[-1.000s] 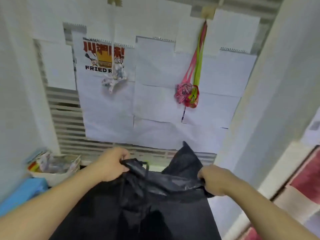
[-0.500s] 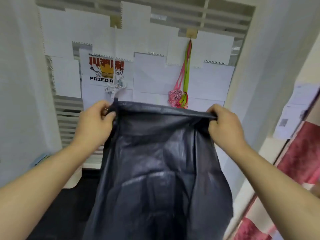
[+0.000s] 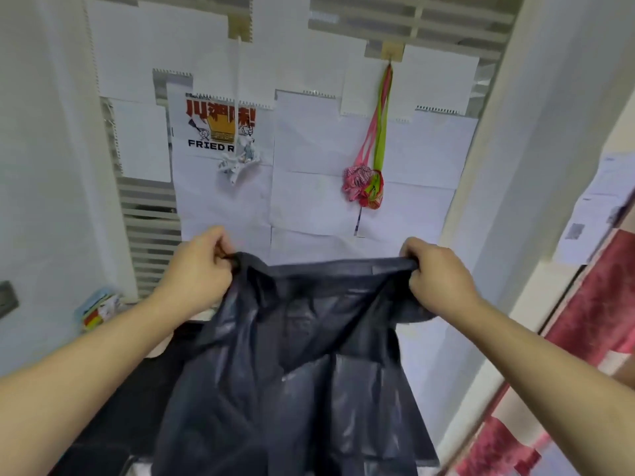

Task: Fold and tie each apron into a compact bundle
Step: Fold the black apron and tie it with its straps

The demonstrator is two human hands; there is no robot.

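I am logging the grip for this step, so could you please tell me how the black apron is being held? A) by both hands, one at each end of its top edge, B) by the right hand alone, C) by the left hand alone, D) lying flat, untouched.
A: the left hand and right hand each pinch one end of the black apron, whose top edge stretches between them while the rest hangs down.

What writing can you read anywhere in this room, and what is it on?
"FRIED R", cut off by a hanging bundle: poster on the papered wall.
Large red characters above it: too stylised to read.
Sheets on the right, one with a square code: too blurred.
Black apron: no text.
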